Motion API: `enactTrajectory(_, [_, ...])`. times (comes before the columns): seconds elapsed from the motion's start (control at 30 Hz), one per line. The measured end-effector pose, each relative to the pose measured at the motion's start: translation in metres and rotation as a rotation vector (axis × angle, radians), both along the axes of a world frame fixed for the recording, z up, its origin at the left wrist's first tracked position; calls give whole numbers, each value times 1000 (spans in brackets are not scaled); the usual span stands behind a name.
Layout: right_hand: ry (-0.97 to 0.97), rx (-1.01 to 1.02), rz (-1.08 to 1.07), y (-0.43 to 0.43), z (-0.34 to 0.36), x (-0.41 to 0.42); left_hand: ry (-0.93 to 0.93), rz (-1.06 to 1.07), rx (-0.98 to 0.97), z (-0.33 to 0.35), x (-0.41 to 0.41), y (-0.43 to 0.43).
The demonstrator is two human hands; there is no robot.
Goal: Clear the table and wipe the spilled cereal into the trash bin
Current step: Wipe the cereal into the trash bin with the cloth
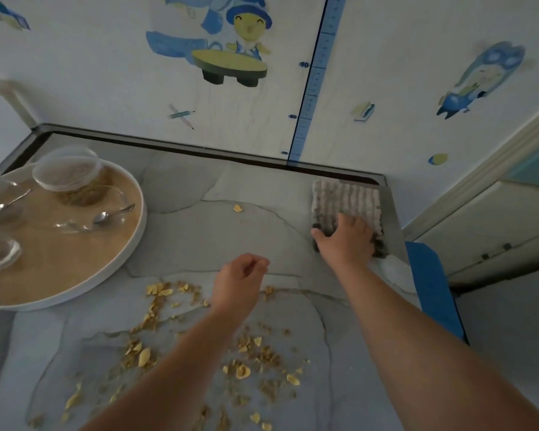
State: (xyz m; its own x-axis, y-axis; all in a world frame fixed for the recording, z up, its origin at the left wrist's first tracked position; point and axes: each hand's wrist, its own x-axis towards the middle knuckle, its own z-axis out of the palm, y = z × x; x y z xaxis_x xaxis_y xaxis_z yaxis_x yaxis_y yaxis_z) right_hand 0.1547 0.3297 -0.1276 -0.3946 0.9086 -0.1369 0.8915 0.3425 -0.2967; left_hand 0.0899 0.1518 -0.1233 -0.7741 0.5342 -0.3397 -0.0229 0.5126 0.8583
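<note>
At the far right corner, right grip point(346, 241) clutches the cloth point(346, 197); left grip point(240, 281) curls loosely above cereal point(241, 371).

Dim, flat, bluish light falls evenly, leaving only faint, soft-edged shadows on the table point(199, 237). Wide-angle bending curves its far edge and the height chart point(318, 88). Everything is slightly soft: the cloth point(346, 200) at far right shows its ribs, while glassware on the tray point(139, 225) at left smears.

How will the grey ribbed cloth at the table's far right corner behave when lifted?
Probably floppy: the grey ribbed cloth bunches at its near edge under the gripping right hand. Its plush ribs suggest light, non-slippery fabric.
</note>
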Motion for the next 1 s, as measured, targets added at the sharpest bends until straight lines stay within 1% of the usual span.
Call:
enactTrajectory(0.1, [-88,-38,14,15,-8,-10,-57,34,30,-10,-6,14])
enactTrajectory(0.3, [-171,-147,4,33,-20,-27,-66,42,62,-23,-11,28])
enactTrajectory(0.4, [-218,-45,72,37,-22,-23,-61,53,65,-24,-13,28])
enactTrajectory(0.53, [-208,103,220,38,-21,0,-58,55,51,-20,-9,22])
enactTrajectory(0.63, [-179,107,296,19,-22,21,4,27,37,-15,-11,8])
enactTrajectory(0.73, [-168,46,404,-13,-21,35,198,-26,-109,-10,-34,-12])
enactTrajectory(0.8, [-122,6,536,-31,-21,40,305,-47,-213,-10,-60,-22])
enactTrajectory(0.87, [5,-59,646,-42,-17,37,386,-88,-277,-13,-85,-27])
enactTrajectory(0.93, [157,-51,618,-42,-12,22,462,-186,-341,-22,-105,-28])
enactTrajectory(1.0, [275,63,503,-35,-4,-6,528,-306,-418,-32,-119,-26])
